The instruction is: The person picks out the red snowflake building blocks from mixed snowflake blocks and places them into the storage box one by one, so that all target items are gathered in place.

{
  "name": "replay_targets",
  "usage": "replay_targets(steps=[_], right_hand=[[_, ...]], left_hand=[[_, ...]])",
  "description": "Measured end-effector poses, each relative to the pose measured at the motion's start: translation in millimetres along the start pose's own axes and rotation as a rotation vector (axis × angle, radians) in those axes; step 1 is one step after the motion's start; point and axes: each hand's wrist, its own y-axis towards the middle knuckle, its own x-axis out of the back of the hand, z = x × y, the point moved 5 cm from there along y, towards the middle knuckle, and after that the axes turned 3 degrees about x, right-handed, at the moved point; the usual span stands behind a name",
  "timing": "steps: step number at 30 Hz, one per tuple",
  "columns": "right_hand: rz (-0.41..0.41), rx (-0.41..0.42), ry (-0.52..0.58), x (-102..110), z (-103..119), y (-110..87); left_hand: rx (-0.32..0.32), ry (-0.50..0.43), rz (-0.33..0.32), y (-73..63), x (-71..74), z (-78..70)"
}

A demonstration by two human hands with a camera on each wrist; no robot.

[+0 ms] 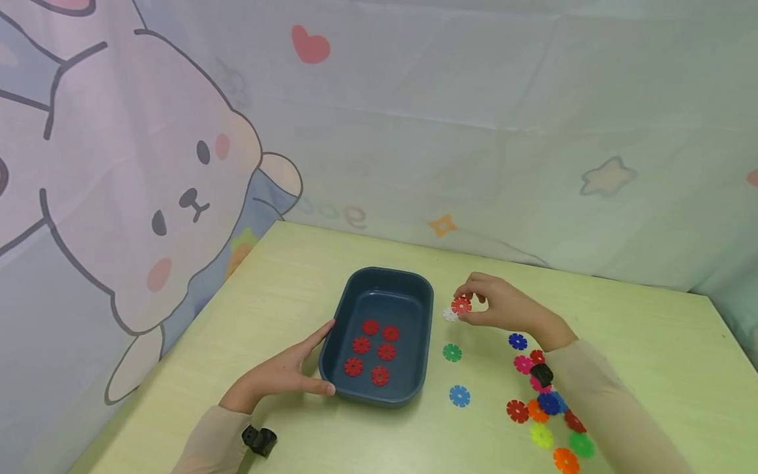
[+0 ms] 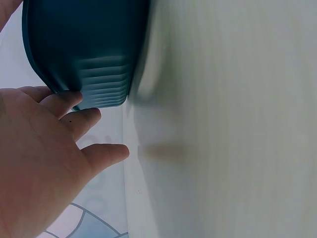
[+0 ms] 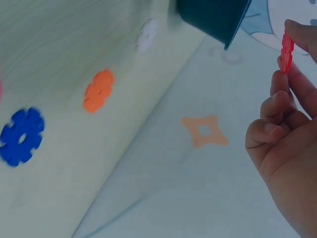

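A dark blue rectangular tray (image 1: pixel 379 403) sits on the table with several red snowflake discs (image 1: pixel 361 344) lying flat in it. My left hand (image 1: pixel 284 370) rests against the tray's left side and near corner, thumb and fingers spread. In the left wrist view, the fingers (image 2: pixel 81 121) look fairly straight and touch the ribbed tray wall (image 2: pixel 104 79). Right of the tray, my right hand (image 1: pixel 503 304) pinches one red snowflake disc (image 1: pixel 462 305) between thumb and fingers, raised above the table. A white disc (image 1: pixel 449 315) shows just behind it.
Green (image 1: pixel 453 353) and light blue discs (image 1: pixel 459 395) lie right of the tray. Mixed-colour discs (image 1: pixel 537 411) are scattered near the right forearm, partly hidden by it. The right wrist view shows an orange disc (image 3: pixel 99 90) beneath the hand. A printed curtain (image 1: pixel 444 131) hangs behind the table.
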Motion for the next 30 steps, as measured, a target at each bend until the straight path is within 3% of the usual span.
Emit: replay_targets(steps=[10, 30], right_hand=[[0.033, 0.046, 0.053, -17, 12, 33.1], [0.024, 0.087, 0.155, -49, 16, 89.4]], left_hand=[[0.044, -0.037, 0.002, 1.2, -1.3, -0.4], [0.04, -0.022, -0.01, 5.3, -3.3, -2.4]])
